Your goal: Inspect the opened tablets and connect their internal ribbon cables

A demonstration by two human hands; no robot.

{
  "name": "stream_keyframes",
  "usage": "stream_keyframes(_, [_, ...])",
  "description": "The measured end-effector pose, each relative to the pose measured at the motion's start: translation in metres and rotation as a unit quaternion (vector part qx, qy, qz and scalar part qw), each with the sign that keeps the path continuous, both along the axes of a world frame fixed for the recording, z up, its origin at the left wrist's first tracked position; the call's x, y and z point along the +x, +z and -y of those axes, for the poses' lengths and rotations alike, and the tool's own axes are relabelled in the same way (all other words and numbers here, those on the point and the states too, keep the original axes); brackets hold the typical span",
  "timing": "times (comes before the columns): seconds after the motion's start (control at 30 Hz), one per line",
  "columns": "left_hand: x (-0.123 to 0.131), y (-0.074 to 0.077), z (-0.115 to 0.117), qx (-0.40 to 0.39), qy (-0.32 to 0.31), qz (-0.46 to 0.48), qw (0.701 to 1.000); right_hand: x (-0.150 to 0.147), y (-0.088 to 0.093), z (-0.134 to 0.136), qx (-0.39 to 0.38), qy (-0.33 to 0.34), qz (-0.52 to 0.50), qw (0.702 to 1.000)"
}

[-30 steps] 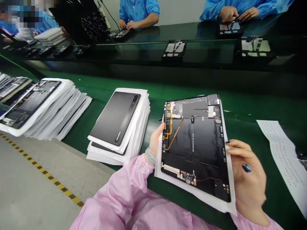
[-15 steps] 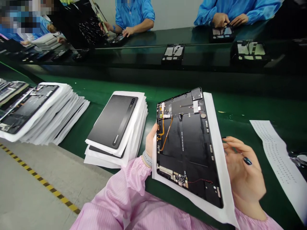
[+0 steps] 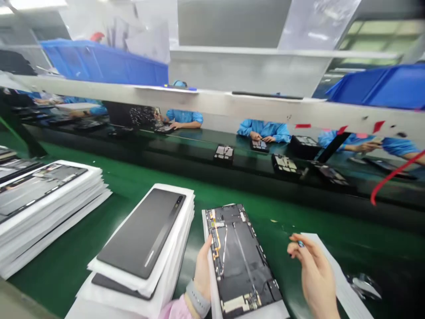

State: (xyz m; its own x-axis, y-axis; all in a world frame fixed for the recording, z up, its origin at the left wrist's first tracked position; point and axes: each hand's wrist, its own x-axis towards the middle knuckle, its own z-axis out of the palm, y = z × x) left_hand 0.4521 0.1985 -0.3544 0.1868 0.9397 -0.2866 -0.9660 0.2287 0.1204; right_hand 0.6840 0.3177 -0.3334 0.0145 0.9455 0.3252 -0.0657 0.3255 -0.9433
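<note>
At far left, a stack of opened tablets [image 3: 40,188] on white sheets sits on the green belt [image 3: 285,212]. Right of it and nearer, a second pile of white sheets carries a grey back cover [image 3: 142,232], camera end pointing far.

Just right of that pile, the left hand [image 3: 203,270] has its thumb pressed on the left edge of the open tablet [image 3: 241,261]. Its fingers are hidden beneath, so it is clamped on that edge. A grey wristband [image 3: 198,300] and a pink sleeve [image 3: 172,310] show at the bottom.

The open tablet lies insides up at near centre, on a white backing sheet [image 3: 206,221], long side running near to far. An orange flex cable shows at its left side and a connector board at the near end.

The right hand [image 3: 314,274] hovers right of the tablet, clear of it, fingers loosely apart and half curled, holding nothing. It is above a white paper strip [image 3: 341,288] lying on the belt.

On the far side, past a dark ledge, co-workers' hands [image 3: 262,137] in blue sleeves work on more tablets. A shelf above holds blue bins [image 3: 106,66].
</note>
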Motion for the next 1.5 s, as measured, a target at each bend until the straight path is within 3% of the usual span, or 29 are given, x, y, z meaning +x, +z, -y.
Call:
stream_keyframes(0.17, [0.002, 0.000, 0.002, -0.015, -0.015, -0.001, 1.000, -0.035, 0.100, -0.052, 0.069, 0.014, -0.043, 0.997])
stream_keyframes(0.3, [0.000, 0.000, 0.003, -0.064, 0.006, -0.016, 0.998, -0.032, 0.170, -0.094, 0.091, -0.023, -0.126, 0.988])
stream_keyframes(0.43, [-0.002, 0.000, 0.000, -0.148, 0.043, -0.058, 0.986, -0.010, 0.206, -0.117, 0.091, -0.065, -0.161, 0.981])
stream_keyframes(0.57, [-0.001, 0.003, 0.000, -0.158, 0.028, -0.077, 0.984, 0.007, 0.224, -0.126, 0.107, -0.097, -0.132, 0.981])
stream_keyframes(0.7, [-0.002, 0.001, 0.003, -0.145, 0.007, -0.086, 0.986, 0.029, 0.211, -0.135, 0.102, -0.183, -0.087, 0.974])
stream_keyframes(0.83, [-0.006, -0.017, -0.002, -0.166, 0.049, -0.112, 0.979, 0.066, 0.167, -0.127, 0.084, -0.308, -0.048, 0.946])
stream_keyframes(0.93, [-0.005, -0.034, -0.009, -0.164, 0.103, -0.155, 0.969, 0.095, 0.138, -0.122, 0.074, -0.351, -0.020, 0.933])
stream_keyframes(1.07, [-0.002, -0.045, -0.011, -0.146, 0.110, -0.137, 0.974, 0.116, 0.121, -0.130, 0.013, -0.283, -0.005, 0.959])
stream_keyframes(1.27, [-0.007, -0.034, -0.007, -0.155, 0.100, -0.065, 0.981, 0.119, 0.117, -0.147, -0.073, -0.141, -0.072, 0.985])
stream_keyframes(1.5, [-0.007, -0.026, -0.005, -0.139, 0.087, -0.057, 0.985, 0.121, 0.113, -0.158, -0.119, -0.135, -0.171, 0.969])
